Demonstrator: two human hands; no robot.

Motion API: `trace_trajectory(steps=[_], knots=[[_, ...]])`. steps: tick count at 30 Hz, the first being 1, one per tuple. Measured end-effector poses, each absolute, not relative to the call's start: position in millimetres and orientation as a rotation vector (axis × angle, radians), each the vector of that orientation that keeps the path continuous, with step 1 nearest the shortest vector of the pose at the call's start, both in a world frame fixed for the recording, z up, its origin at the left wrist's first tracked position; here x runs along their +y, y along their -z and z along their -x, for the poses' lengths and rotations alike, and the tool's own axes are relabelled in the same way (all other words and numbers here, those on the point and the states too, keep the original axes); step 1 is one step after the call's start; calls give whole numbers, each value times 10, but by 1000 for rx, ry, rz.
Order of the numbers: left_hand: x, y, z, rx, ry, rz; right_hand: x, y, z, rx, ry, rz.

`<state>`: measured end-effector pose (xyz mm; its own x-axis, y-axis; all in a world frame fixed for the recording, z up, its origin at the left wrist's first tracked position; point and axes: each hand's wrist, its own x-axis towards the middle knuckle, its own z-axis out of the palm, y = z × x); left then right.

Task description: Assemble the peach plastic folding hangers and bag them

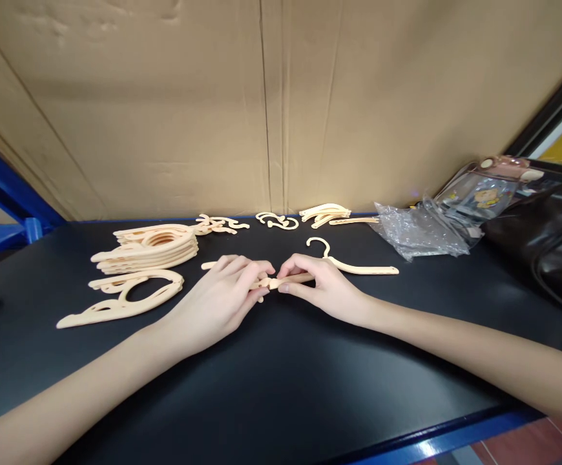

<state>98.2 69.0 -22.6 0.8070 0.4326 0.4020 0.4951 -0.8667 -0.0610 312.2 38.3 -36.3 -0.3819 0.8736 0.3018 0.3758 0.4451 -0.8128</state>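
Observation:
My left hand (225,294) and my right hand (322,287) are close together over the middle of the black table. Both pinch small cream plastic hanger pieces (273,283), which meet between the fingertips. Most of these pieces is covered by my fingers, so I cannot tell whether they are locked together. Just behind my right hand lies a cream hanger arm (368,268), with a hanger hook (318,244) curving up at its inner end. A rounded cream tip (208,265) shows past the back of my left hand; what it belongs to is hidden.
On the left are a stack of folded hangers (148,258) and more folded hangers (130,298) before it. Along the back lie small connector pieces (216,224), loose hooks (278,221) and hanger arms (327,212). Clear plastic bags (419,229) and a dark leather bag (547,232) are right.

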Motion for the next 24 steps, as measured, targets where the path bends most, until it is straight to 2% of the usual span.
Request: trace_trajectory(steps=[4,6,19,24], knots=[[815,244,-930,-856,582,2751,388,358,-3133,-2076,-475,1176],[883,249,-895,-912,580,2703,393,373,-3139,-2101,-395,1201],[792,110,-883,-964,589,2615,437,426,-3141,-2006,-427,1228],[750,151,-874,-1033,551,2633,410,409,-3134,-2050,-432,1105]])
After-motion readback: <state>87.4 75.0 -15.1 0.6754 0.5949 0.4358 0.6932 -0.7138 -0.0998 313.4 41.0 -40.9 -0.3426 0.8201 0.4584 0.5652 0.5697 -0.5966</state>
